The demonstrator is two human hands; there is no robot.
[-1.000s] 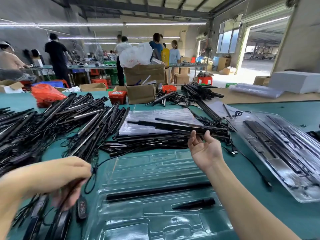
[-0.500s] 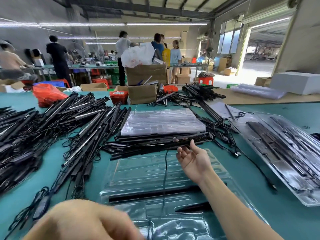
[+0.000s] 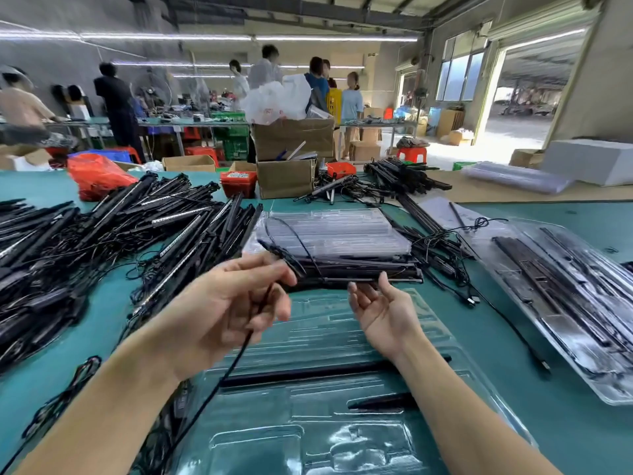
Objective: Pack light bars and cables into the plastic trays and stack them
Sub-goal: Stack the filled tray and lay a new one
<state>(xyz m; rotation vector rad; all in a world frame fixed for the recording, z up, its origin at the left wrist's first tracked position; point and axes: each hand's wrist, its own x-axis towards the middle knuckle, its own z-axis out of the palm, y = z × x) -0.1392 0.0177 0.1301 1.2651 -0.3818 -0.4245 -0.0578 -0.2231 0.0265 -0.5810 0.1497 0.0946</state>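
Head view, centre frame: left hand (image 3: 226,310) fingers pinched on thin black cable (image 3: 236,358), limp and light; right hand (image 3: 383,313) fingers spread, palm up under stiff black light bar (image 3: 359,278) above clear plastic tray (image 3: 342,437); best supported mid-length.

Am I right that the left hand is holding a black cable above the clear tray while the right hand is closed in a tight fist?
Not quite: the head view shows the right hand open, palm up, fingers spread. The left hand does hold the black cable above the clear tray.
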